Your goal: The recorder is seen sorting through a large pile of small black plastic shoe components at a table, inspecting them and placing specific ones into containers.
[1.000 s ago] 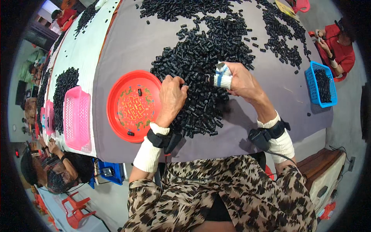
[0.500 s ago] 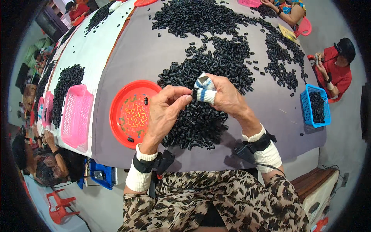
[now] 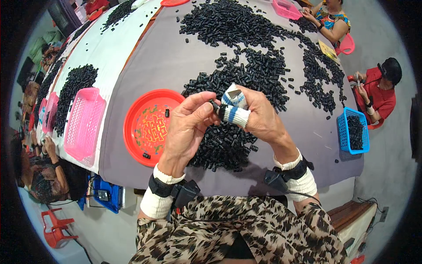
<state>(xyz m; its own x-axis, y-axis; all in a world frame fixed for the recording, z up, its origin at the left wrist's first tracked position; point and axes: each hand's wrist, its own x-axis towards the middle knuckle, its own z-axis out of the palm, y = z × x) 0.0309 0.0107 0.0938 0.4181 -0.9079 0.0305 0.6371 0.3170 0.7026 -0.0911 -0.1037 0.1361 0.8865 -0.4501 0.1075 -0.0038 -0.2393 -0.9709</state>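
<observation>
My left hand (image 3: pixel 187 125) is closed in a pinch on a small black cylindrical part (image 3: pixel 214 105), held over the heap. Right beside it, my right hand (image 3: pixel 268 119) is closed, its fingertips covered by white knitted sleeves (image 3: pixel 235 115) with blue stripes and a black edge. A flat grey piece shows at the upper sleeve; what the covered fingers grip, if anything, is hidden. Below and behind both hands spreads a heap of black cylindrical parts (image 3: pixel 224 149). Left of my left hand lies a round red tray (image 3: pixel 132 127) with a few black parts in it.
A pink basket (image 3: pixel 70 141) stands on the white cloth at left. At right is a blue basket (image 3: pixel 368 145) holding black parts. A larger heap (image 3: pixel 228 22) lies farther off. A person in red (image 3: pixel 387 97) sits at right; others work around the table. Cables hang from my wrist devices.
The black part now shows more plainly between my left fingers, and the left fingers have shifted slightly. My right hand stays beside it, turned a little. The whole view has shifted slightly.
</observation>
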